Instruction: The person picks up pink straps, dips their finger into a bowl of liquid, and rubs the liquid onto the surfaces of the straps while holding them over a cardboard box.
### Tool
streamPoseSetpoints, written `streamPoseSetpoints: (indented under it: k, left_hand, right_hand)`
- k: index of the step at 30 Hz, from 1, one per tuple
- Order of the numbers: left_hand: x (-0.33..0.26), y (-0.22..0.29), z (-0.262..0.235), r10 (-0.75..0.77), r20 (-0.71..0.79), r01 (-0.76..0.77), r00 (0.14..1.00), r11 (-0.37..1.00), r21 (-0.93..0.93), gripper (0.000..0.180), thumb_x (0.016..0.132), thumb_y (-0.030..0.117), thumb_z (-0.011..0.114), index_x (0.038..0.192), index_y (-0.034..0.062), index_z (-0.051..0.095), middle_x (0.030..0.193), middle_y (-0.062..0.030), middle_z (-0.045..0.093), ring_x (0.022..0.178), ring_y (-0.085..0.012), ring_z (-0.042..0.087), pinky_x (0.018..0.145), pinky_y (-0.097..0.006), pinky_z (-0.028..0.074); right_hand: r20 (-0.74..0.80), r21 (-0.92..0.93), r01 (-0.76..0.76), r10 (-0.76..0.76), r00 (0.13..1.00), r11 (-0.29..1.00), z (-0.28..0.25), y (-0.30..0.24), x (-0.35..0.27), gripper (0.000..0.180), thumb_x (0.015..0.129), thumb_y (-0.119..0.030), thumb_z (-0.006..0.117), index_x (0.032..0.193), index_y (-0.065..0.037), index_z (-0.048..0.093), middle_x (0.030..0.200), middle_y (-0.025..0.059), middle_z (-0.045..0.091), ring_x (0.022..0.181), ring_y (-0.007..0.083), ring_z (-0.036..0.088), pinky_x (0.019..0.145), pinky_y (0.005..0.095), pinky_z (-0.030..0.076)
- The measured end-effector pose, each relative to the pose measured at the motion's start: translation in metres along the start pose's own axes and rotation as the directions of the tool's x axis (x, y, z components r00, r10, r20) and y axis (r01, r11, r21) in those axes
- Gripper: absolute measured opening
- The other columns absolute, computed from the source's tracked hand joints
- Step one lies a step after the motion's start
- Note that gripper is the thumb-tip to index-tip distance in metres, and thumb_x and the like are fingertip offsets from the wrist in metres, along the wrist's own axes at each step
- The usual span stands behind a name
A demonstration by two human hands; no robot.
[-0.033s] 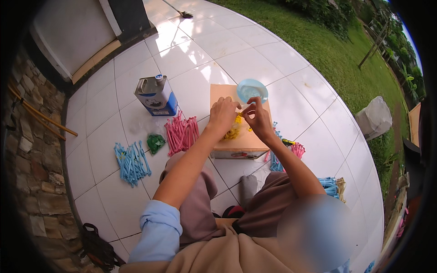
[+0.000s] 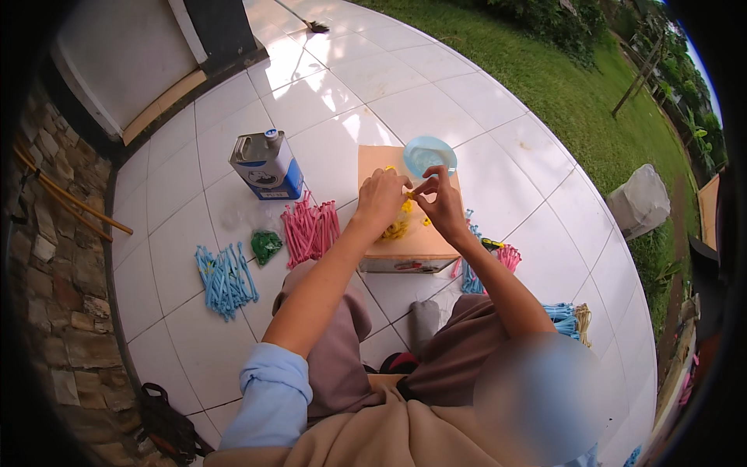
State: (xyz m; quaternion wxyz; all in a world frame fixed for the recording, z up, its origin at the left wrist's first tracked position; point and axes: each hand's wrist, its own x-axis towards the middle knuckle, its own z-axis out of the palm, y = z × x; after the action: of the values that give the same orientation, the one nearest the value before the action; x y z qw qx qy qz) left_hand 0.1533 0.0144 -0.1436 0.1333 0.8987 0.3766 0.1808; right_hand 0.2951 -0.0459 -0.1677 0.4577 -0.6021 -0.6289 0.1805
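Note:
Over a cardboard box (image 2: 377, 158), my left hand (image 2: 380, 196) and my right hand (image 2: 443, 207) meet with bent fingers. Between their fingertips they pinch a small yellow piece (image 2: 410, 196), too small to make out in detail. Beneath and beside the left hand lies a heap of small yellow pieces (image 2: 397, 228), partly hidden by that hand, with a few strays on the box top. A light blue plastic bowl (image 2: 428, 153) sits at the box's far right corner, just beyond the right hand.
Left of the box are a blue and white metal can (image 2: 268, 167), a pink bundle of sticks (image 2: 310, 229), a light blue bundle (image 2: 226, 279) and a green bag (image 2: 266, 247). More blue sticks (image 2: 471, 276) and pink sticks (image 2: 510, 257) lie right, on white tiles (image 2: 545, 249).

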Motion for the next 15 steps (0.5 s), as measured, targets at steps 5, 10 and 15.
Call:
streamPoseSetpoints:
  k: [5, 10, 15]
  left_hand:
    - [0.012, 0.016, -0.007, -0.083, -0.033, 0.053, 0.996, 0.845, -0.532, 0.018, 0.073, 0.010, 0.070, 0.084, 0.0024, 0.058, 0.083, -0.0077, 0.064, 0.074, -0.0193, 0.063, 0.070, -0.030, 0.052]
    - [0.019, 0.025, 0.011, 0.027, -0.147, -0.104, 0.989, 0.828, -0.551, 0.024, 0.070, 0.013, 0.074, 0.082, 0.0014, 0.058, 0.077, -0.0076, 0.065, 0.069, -0.0157, 0.064, 0.067, -0.028, 0.053]
    - [0.030, 0.029, 0.022, 0.126, 0.103, -0.041, 0.987, 0.806, -0.590, 0.022, 0.069, 0.013, 0.075, 0.077, -0.0001, 0.059, 0.071, -0.0090, 0.066, 0.070, -0.0171, 0.065, 0.067, -0.028, 0.052]
  right_hand:
    - [-0.194, 0.385, -0.111, 0.198, 0.961, 0.916, -0.024, -0.007, 0.006, 0.041, 0.075, 0.002, 0.064, 0.105, -0.003, 0.036, 0.081, 0.0119, 0.061, 0.075, 0.0181, 0.063, 0.071, 0.0282, 0.052]
    - [-0.080, 0.451, -0.236, 0.303, 0.950, 0.860, -0.042, -0.001, -0.002, 0.041, 0.075, -0.001, 0.066, 0.105, -0.001, 0.038, 0.082, 0.0114, 0.062, 0.078, 0.0154, 0.062, 0.073, 0.0275, 0.050]
    - [0.141, 0.590, -0.397, 0.394, 0.908, 0.703, -0.068, 0.029, -0.019, 0.040, 0.077, -0.003, 0.068, 0.105, -0.002, 0.040, 0.083, 0.0119, 0.063, 0.081, 0.0159, 0.062, 0.077, 0.0279, 0.049]
